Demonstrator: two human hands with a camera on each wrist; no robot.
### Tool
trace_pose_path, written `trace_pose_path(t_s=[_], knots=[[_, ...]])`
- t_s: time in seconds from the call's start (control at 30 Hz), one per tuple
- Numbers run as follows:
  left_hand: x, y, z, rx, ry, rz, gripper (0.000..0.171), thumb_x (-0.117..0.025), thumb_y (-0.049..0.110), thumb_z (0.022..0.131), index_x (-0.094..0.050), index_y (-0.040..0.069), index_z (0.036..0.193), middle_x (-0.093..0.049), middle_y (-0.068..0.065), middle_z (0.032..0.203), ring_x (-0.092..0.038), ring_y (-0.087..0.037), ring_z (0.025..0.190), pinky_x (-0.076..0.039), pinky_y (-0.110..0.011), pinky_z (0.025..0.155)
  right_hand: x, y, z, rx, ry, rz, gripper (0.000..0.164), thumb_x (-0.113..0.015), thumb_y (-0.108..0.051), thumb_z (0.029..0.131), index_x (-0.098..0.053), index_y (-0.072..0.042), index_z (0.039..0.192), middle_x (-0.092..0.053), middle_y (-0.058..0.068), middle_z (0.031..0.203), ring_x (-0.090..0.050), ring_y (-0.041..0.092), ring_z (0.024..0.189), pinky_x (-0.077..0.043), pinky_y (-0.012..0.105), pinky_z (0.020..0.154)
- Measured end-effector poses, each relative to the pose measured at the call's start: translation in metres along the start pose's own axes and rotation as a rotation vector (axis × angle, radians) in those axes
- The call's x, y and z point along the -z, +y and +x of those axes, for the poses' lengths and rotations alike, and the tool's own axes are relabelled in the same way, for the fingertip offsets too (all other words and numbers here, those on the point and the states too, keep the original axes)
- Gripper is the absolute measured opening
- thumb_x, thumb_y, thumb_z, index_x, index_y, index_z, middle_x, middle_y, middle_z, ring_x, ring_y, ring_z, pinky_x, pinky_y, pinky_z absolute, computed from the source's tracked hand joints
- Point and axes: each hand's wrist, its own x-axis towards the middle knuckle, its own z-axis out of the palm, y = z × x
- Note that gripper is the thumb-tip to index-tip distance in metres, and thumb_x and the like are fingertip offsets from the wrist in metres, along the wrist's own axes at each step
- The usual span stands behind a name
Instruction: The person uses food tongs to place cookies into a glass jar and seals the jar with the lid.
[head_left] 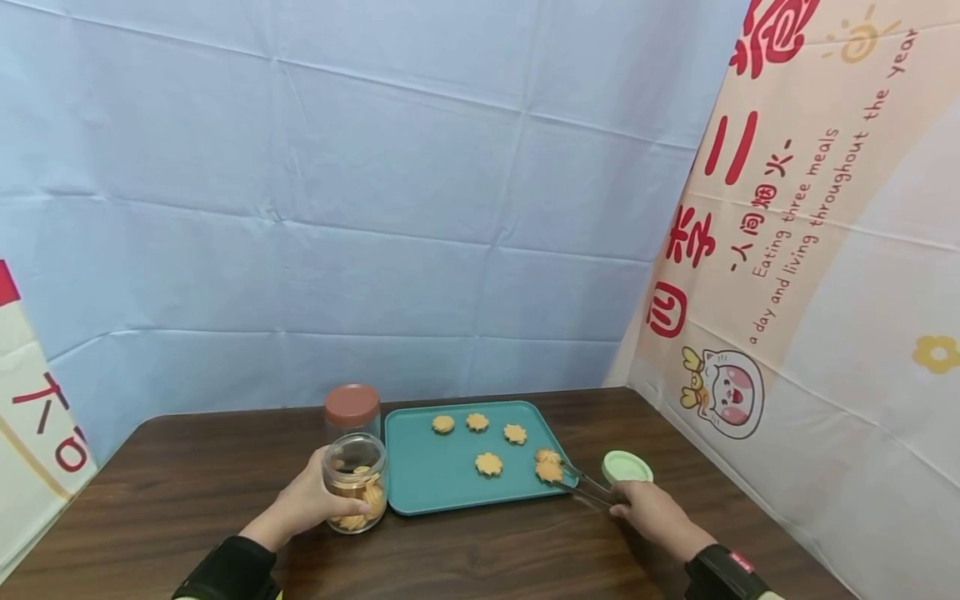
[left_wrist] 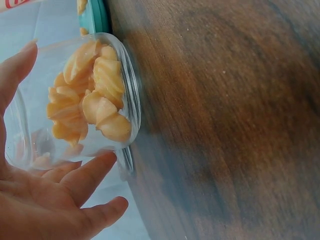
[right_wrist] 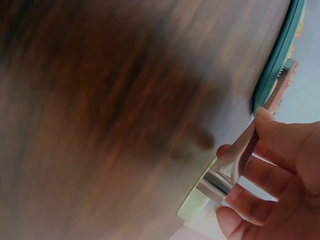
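Note:
My left hand (head_left: 311, 500) grips a clear open jar (head_left: 355, 482) holding several orange flower-shaped cookies (left_wrist: 95, 100), standing on the table just left of a teal tray (head_left: 427, 483). The wrist view shows my fingers (left_wrist: 85, 175) curled round the jar (left_wrist: 75, 100). My right hand (head_left: 648, 510) holds metal tongs (head_left: 588, 487), whose tips reach over the tray's right edge to a cookie (head_left: 549, 471). Several more cookies (head_left: 488, 463) lie on the tray. The right wrist view shows my fingers (right_wrist: 285, 150) pinching the tongs (right_wrist: 235, 160) beside the tray rim (right_wrist: 277, 55).
A second jar with a brown-red lid (head_left: 352, 406) stands behind the open jar. A pale green lid (head_left: 627, 467) lies on the dark wooden table (head_left: 187, 492) right of the tray. Blue cloth hangs behind; a printed banner (head_left: 810, 275) walls the right side.

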Motion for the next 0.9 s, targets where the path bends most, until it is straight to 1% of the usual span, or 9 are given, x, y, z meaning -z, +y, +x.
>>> trace_pose_path(t_s=[0.17, 0.37, 0.47, 0.57, 0.73, 0.9], knots=[[-0.0004, 0.0004, -0.0004, 0.014, 0.006, 0.005, 0.101, -0.085, 0.015, 0.076, -0.015, -0.012, 0.144, -0.041, -0.033, 0.134, -0.05, -0.044, 0.117, -0.044, -0.056, 0.092, -0.0011, -0.0004, 0.0002, 0.018, -0.007, 0.015, 0.01, -0.075, -0.008, 0.081, -0.066, -0.008, 0.084, -0.061, -0.002, 0.078, -0.058, 0.015, 0.072, -0.049, 0.041, 0.068], [-0.0011, 0.0005, -0.0003, 0.013, 0.005, -0.002, 0.102, -0.085, 0.015, 0.076, -0.014, -0.011, 0.144, -0.04, -0.033, 0.134, -0.05, -0.044, 0.117, -0.043, -0.057, 0.093, -0.0029, -0.0001, -0.0009, 0.034, 0.012, -0.039, 0.011, -0.076, -0.008, 0.08, -0.067, -0.008, 0.086, -0.064, 0.001, 0.082, -0.063, 0.02, 0.078, -0.051, 0.044, 0.072], [-0.0012, 0.0006, -0.0002, 0.012, -0.002, -0.011, 0.102, -0.084, 0.015, 0.076, -0.014, -0.011, 0.145, -0.039, -0.033, 0.135, -0.049, -0.044, 0.118, -0.043, -0.057, 0.094, -0.0035, 0.0004, -0.0004, 0.045, 0.017, -0.065, 0.012, -0.077, -0.008, 0.08, -0.067, -0.008, 0.086, -0.064, 0.001, 0.081, -0.063, 0.022, 0.079, -0.052, 0.044, 0.072], [-0.001, 0.0004, 0.0005, 0.012, -0.006, -0.016, 0.102, -0.084, 0.015, 0.076, -0.013, -0.011, 0.145, -0.039, -0.033, 0.135, -0.048, -0.045, 0.118, -0.042, -0.057, 0.094, -0.004, 0.0015, 0.0009, 0.061, 0.028, -0.114, 0.012, -0.077, -0.009, 0.079, -0.067, -0.008, 0.086, -0.062, 0.001, 0.078, -0.062, 0.022, 0.076, -0.051, 0.043, 0.069], [-0.0008, -0.0004, 0.0013, 0.02, -0.005, -0.013, 0.103, -0.084, 0.015, 0.076, -0.012, -0.011, 0.145, -0.039, -0.033, 0.135, -0.048, -0.045, 0.119, -0.042, -0.057, 0.094, -0.0059, 0.0048, 0.0029, 0.077, 0.073, -0.197, 0.014, -0.08, -0.012, 0.076, -0.067, -0.011, 0.081, -0.056, 0.0, 0.074, -0.057, 0.024, 0.073, -0.05, 0.042, 0.063], [0.0005, -0.002, 0.0001, 0.018, -0.003, -0.012, 0.101, -0.084, 0.014, 0.076, -0.015, -0.011, 0.145, -0.039, -0.032, 0.135, -0.05, -0.044, 0.118, -0.044, -0.056, 0.092, -0.006, 0.003, 0.0059, 0.081, 0.086, -0.219, 0.014, -0.08, -0.012, 0.076, -0.066, -0.011, 0.081, -0.051, 0.001, 0.073, -0.054, 0.023, 0.071, -0.048, 0.042, 0.058]])
